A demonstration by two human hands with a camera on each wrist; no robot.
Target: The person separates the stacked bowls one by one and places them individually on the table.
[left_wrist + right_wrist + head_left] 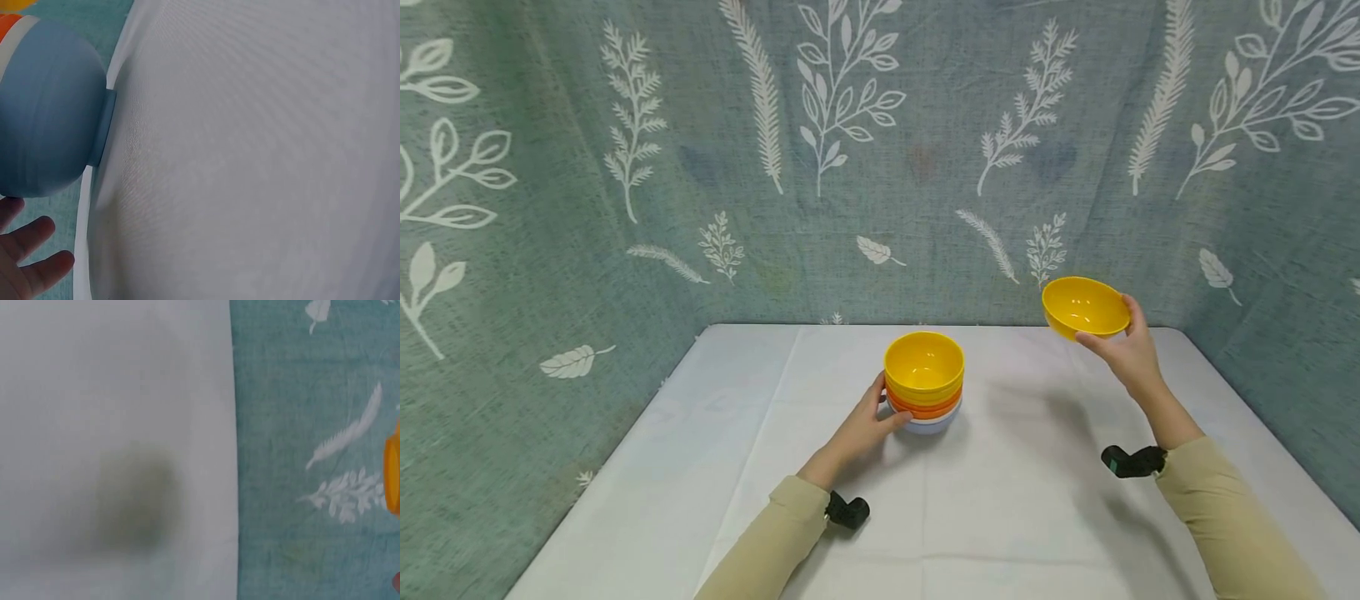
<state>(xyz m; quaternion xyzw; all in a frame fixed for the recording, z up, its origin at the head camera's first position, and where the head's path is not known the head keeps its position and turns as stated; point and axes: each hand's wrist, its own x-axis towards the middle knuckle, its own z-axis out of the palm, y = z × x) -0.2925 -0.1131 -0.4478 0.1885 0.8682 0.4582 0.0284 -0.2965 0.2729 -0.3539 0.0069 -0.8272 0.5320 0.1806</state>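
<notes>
A stack of nested bowls stands on the white-covered table, with a yellow bowl (924,362) on top, orange bowls (928,412) below it and a pale blue bowl (53,106) with a white rim at the bottom. My left hand (859,429) holds the stack's left side, thumb at the front and fingers farther back. Some of its fingers (31,237) spread below the blue bowl in the left wrist view. Off to the right, my right hand (1126,354) grips another yellow bowl (1084,308) by its side, raised above the table and tilted. Only this bowl's edge shows in the right wrist view.
A white cloth covers the table (715,500). Green-blue curtains (917,183) with white leaf prints hang behind the table and along both sides. Each wrist carries a small black camera (847,510).
</notes>
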